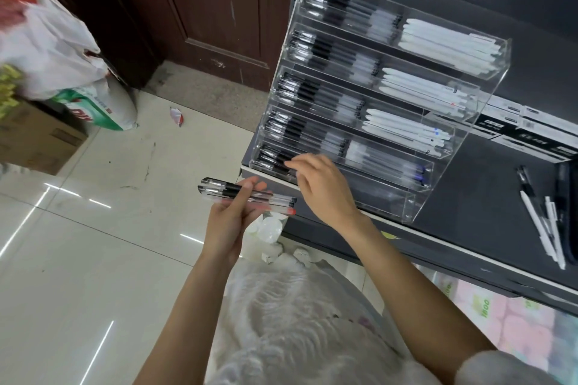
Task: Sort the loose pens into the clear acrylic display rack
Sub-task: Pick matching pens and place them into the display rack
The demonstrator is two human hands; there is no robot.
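Lying crosswise in left hand [233,212]: pens [247,194]

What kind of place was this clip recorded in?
Most likely a small stationery shop: a dark retail shelf carries a tiered acrylic rack stocked with pens, boxed pen stock sits behind it, and cardboard cartons stand on the tiled floor.

Tiered clear rack [456,141] on shelf, pen-filled; clear-barrelled pens [275,198] bunched alongside.

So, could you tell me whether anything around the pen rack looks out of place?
Yes: several loose pens lie scattered on the dark shelf right of the clear acrylic rack, outside any compartment. A crumpled wrapper also lies on the tiled floor.
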